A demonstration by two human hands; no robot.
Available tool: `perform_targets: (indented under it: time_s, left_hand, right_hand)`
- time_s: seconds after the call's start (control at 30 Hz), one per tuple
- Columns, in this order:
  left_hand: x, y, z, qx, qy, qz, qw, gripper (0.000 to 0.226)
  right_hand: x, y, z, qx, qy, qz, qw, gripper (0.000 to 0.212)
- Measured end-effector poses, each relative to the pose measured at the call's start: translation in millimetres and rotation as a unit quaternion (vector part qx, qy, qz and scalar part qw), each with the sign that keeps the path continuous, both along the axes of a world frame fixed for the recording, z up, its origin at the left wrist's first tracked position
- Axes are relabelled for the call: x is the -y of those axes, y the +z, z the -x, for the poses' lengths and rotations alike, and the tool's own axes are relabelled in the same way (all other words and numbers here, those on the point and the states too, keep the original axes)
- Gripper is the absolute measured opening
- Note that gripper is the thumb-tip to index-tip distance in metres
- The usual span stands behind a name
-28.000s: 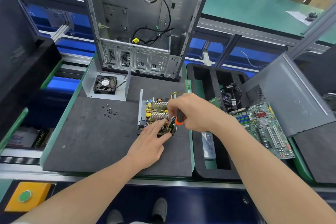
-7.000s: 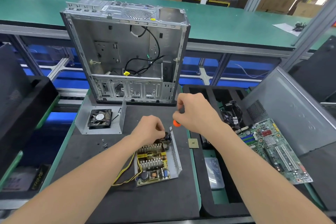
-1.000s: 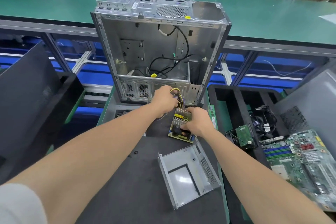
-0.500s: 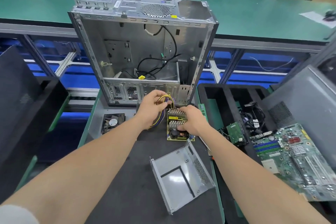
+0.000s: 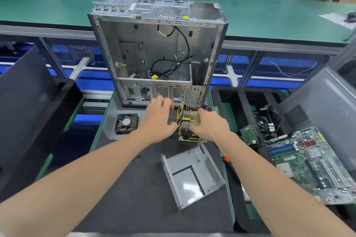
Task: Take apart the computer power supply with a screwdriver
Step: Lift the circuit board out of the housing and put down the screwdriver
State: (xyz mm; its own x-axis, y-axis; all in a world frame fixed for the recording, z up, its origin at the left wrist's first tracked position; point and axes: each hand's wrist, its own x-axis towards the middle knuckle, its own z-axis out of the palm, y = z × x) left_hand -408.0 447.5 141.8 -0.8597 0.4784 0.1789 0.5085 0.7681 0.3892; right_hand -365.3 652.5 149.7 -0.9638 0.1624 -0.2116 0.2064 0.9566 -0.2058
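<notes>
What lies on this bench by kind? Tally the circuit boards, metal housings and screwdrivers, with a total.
Circuit boards: 3 - power supply board, motherboard, small green board
Metal housings: 3 - computer case, empty supply shell, fan cover
Screwdrivers: 1 - orange-collared screwdriver
Total: 7

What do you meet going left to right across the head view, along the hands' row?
In order: black square cooling fan, left hand, green power supply circuit board, right hand, large green motherboard.
</notes>
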Motion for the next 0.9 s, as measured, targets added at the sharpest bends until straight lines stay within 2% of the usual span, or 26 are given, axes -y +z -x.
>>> perform_targets:
  time_s: [0.03,0.1,0.17,0.2,0.27,0.3,0.33,0.37,0.47,0.5,0.57,0.63,0.67,0.73,0.8,0.83,0.9]
  left_hand:
    - [2,2,-11,-0.005,0.011,0.02,1.0,0.029]
    - [4,4,-31,0.049,0.031,0.121,0.991,0.033]
    - [6,5,-48,0.11,0.027,0.253,0.961,0.045]
    - [7,7,-56,0.17,0.034,0.276,0.945,0.049]
    - [7,9,-71,0.35,0.072,0.2,0.913,0.041]
    - [8,9,-76,0.404,0.086,0.153,0.898,0.034]
    - [8,10,-78,0.412,0.094,0.132,0.896,0.03]
    - [9,12,-79,0.391,0.102,0.13,0.906,0.032]
    - [17,17,-78,0.238,0.123,0.192,0.944,0.04]
    - [20,17,-77,0.215,0.131,0.201,0.947,0.039]
    - [23,19,-77,0.224,0.154,0.207,0.94,0.031]
    - [18,20,-81,0.214,0.182,0.215,0.935,0.031]
    - [12,20,-83,0.166,0.18,0.208,0.947,0.034]
    - [-9,24,-89,0.053,0.142,0.12,0.981,0.031]
    - [-40,35,-101,0.03,0.091,-0.008,0.995,0.02]
    - [-57,40,-107,0.061,0.071,-0.06,0.994,0.015]
    - [-92,44,-122,0.199,0.061,-0.154,0.966,0.014]
  right_hand:
    - [0,7,-5,0.069,0.018,-0.003,0.997,0.046]
    - [2,16,-16,0.205,0.038,0.032,0.978,0.047]
    - [1,22,-28,0.26,0.058,0.033,0.963,0.034]
    - [1,23,-33,0.257,0.069,0.026,0.964,0.03]
    - [2,23,-43,0.235,0.084,0.027,0.968,0.027]
    - [4,22,-47,0.223,0.086,0.038,0.97,0.027]
    - [7,20,-51,0.216,0.086,0.053,0.971,0.028]
    - [10,17,-54,0.211,0.088,0.068,0.971,0.031]
    - [16,6,-63,0.175,0.075,0.128,0.973,0.036]
    - [16,2,-66,0.16,0.069,0.162,0.971,0.038]
    - [11,2,-72,0.131,0.044,0.226,0.964,0.042]
    - [-6,6,-76,0.079,0.007,0.209,0.975,0.041]
    - [-18,8,-78,0.048,-0.01,0.173,0.984,0.039]
    - [-44,11,-81,0.016,-0.05,0.111,0.992,0.033]
    - [-67,8,-88,0.041,-0.083,0.074,0.993,0.026]
    - [-76,4,-92,0.059,-0.096,0.066,0.991,0.024]
    - [-89,-8,-103,0.092,-0.11,0.066,0.987,0.028]
